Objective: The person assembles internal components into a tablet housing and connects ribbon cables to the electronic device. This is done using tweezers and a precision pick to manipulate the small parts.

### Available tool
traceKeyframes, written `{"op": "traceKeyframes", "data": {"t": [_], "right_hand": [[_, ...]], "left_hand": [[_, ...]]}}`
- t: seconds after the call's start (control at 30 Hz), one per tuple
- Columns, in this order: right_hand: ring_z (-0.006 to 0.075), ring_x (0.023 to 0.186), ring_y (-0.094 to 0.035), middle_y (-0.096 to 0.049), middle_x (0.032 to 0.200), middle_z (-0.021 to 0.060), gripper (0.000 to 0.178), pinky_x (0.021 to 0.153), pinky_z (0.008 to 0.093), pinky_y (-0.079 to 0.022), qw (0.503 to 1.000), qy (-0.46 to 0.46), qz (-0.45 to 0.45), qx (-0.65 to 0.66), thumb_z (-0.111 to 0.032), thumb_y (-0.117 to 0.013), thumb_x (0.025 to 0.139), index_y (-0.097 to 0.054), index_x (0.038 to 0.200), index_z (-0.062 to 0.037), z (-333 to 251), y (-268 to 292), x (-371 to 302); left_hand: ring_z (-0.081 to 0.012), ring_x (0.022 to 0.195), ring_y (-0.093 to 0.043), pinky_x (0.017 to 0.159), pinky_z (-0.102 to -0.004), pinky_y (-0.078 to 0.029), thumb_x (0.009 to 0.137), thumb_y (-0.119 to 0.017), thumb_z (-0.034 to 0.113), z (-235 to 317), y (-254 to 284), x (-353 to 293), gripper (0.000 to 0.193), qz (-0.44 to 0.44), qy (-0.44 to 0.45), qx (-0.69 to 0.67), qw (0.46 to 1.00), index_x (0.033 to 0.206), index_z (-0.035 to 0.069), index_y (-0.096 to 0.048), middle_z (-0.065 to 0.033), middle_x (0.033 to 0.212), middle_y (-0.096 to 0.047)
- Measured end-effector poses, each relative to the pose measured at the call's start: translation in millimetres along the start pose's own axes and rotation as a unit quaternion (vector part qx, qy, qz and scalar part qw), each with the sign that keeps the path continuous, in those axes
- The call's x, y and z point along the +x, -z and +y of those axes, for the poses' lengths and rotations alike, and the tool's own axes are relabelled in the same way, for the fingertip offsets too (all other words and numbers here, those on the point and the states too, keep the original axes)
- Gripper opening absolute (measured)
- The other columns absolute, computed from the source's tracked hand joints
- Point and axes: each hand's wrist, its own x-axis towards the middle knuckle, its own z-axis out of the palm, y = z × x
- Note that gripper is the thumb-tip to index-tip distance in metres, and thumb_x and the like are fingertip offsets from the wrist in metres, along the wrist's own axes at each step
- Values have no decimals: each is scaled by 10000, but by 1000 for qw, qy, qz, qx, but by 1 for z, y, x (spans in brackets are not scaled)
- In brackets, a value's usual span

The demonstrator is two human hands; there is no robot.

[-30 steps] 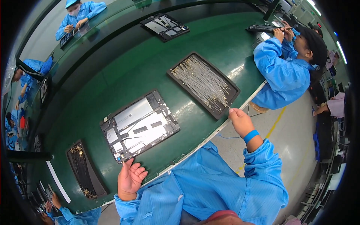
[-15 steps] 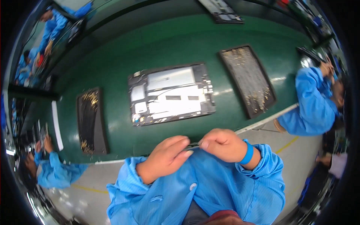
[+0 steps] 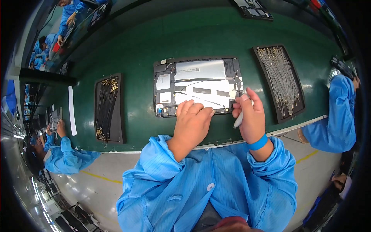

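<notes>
An opened tablet lies on the green table in front of me, its silver battery, pale panels and dark circuit parts exposed. Across the tablet's near edge rests my left hand, fingers spread and bent a little over the inner parts; anything under them is hidden. My right hand, with a blue band at the wrist, is closed round a white pen-like tool. Its fingertips are at the tablet's near right corner, and they cover the tool's far end.
To the left stands a dark tray of black cables with gold ends; to the right, a tray of grey cables. Another opened device sits at the far edge. Co-workers in blue sit on both sides of the green table.
My hands were together near my body with a thin piece between them. Both have moved forward to the tablet, and a white tool now shows in my right hand. The view has shifted.
</notes>
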Motion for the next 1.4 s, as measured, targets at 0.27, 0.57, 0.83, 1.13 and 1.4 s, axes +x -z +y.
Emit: {"op": "traceKeyframes", "data": {"t": [0.27, 0.57, 0.83, 1.13, 1.4], "right_hand": [[131, 758, -520, -565, 856, 99, 303, 684, 258, -425, 948, 284, -23, -141, -205, -396, 871, -373, 1095, -1, 38, 6, 10], [154, 760, -533, -570, 844, 107, 264, 693, 277, -427, 926, 341, -32, -160, -188, -403, 867, -383, 1070, -21, 42, 6, 13], [161, 757, -537, -570, 833, 112, 257, 694, 281, -427, 923, 348, -29, -162, -183, -413, 863, -385, 1063, -23, 44, 7, 14], [156, 742, -538, -568, 831, 106, 236, 672, 278, -431, 909, 366, -50, -194, -162, -422, 858, -390, 1045, -21, 38, 6, 12], [264, 674, -556, -570, 775, 145, 214, 628, 322, -445, 888, 374, -104, -247, -147, -514, 794, -477, 948, -2, 30, 2, 11]], "left_hand": [[-242, 807, -468, 766, -366, -329, 688, -604, 144, 0, -1, 3, 105, -7, 1, 3, 1000, 785, 104, -606, -37, 742, -517], [-227, 778, -470, 756, -352, -332, 676, -611, 164, 4, -1, 4, 108, 3, -14, 55, 998, 773, 117, -610, -32, 712, -500], [-230, 779, -477, 764, -359, -338, 680, -606, 152, 3, 0, 4, 105, -13, -4, 38, 999, 776, 109, -611, -35, 719, -510], [-235, 788, -478, 771, -364, -337, 680, -607, 158, 3, 0, 3, 109, -11, -3, 31, 999, 777, 108, -612, -37, 722, -513], [-240, 872, -444, 800, -379, -332, 653, -613, 148, -6, -2, -4, 277, -37, -50, 74, 995, 921, 109, -554, -53, 859, -477]]}}
